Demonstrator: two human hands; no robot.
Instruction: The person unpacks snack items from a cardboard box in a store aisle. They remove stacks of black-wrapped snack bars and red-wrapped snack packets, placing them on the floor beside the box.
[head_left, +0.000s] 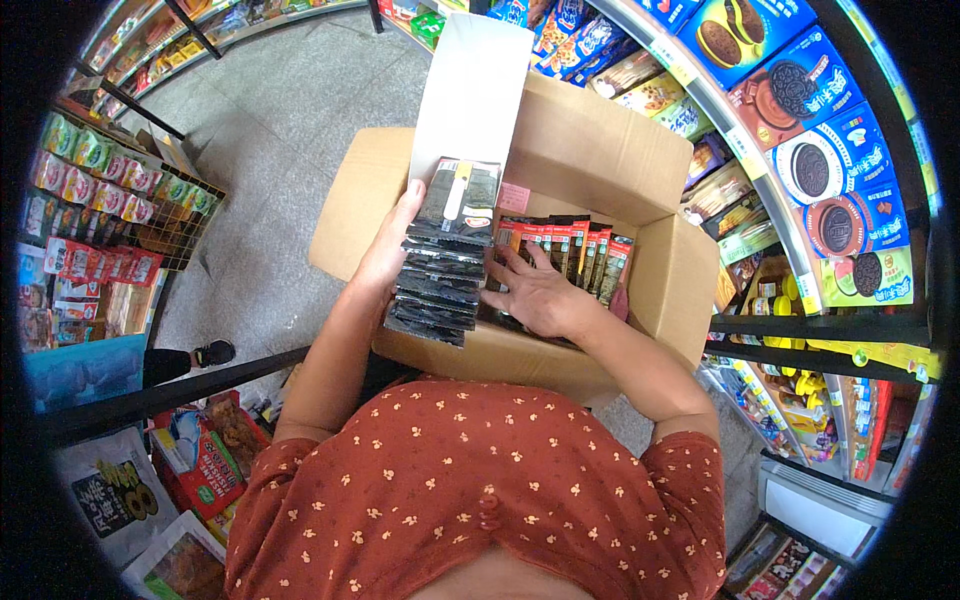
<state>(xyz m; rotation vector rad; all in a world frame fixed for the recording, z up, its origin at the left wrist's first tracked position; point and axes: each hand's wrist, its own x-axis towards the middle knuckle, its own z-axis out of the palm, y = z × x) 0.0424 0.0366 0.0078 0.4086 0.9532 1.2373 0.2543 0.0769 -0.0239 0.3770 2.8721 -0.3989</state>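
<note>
My left hand (394, 236) grips the side of a white cardboard display box (472, 90), its thumb along the edge. Overlapping black snack packets (457, 202) fill the lower part of that box and hang down in a stepped row. Below and to the right stands an opened brown cardboard carton (596, 142) with its flaps spread. Inside it, red-topped dark packets (559, 232) stand in a row. My right hand (540, 292) reaches into the carton, fingers apart over these packets and close to the black stack. Its fingertips are partly hidden, and I see nothing held there.
Shelves of blue biscuit packs (817, 165) curve along the right. Hanging snack bags (112, 180) fill a wire rack at left. A black rail (225, 379) runs over packaged foods (199, 457) at lower left. Someone's shoe (215, 352) rests on the grey tiled floor (300, 90).
</note>
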